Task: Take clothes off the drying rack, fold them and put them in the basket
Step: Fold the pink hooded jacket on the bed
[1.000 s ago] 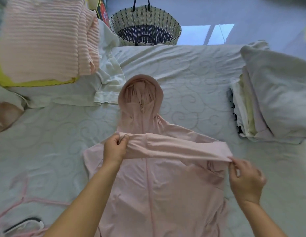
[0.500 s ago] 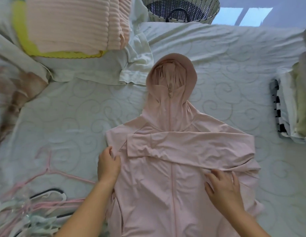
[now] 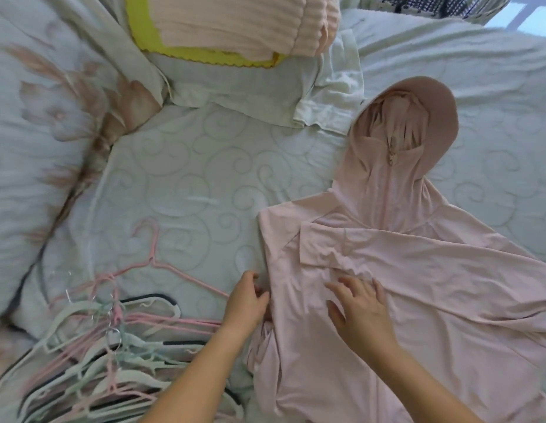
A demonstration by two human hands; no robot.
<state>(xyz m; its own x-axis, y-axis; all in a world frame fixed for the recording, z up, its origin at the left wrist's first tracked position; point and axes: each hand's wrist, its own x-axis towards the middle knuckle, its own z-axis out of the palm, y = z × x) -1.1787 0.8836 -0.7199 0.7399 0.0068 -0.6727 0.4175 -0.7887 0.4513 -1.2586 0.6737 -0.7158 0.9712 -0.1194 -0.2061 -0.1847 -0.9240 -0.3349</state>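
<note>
A pale pink hooded zip jacket (image 3: 418,285) lies face up on the bed, hood pointing away, with one sleeve folded across its chest. My left hand (image 3: 247,303) pinches the fabric at the jacket's left edge. Fingers spread, my right hand (image 3: 360,309) rests flat on the jacket's front, just below the folded sleeve. Only a sliver of the woven basket (image 3: 457,6) shows at the top right edge.
A heap of pink, white and black hangers (image 3: 107,340) lies at the lower left. A pink ribbed blanket (image 3: 235,22) on yellow cloth sits at the top, a white folded garment (image 3: 329,96) beside the hood. A flowered quilt (image 3: 36,132) bulges at the left.
The sleeve I held up has been laid across the jacket's chest. Both hands have moved to the jacket's left side, and the view has swung left, bringing the hangers in.
</note>
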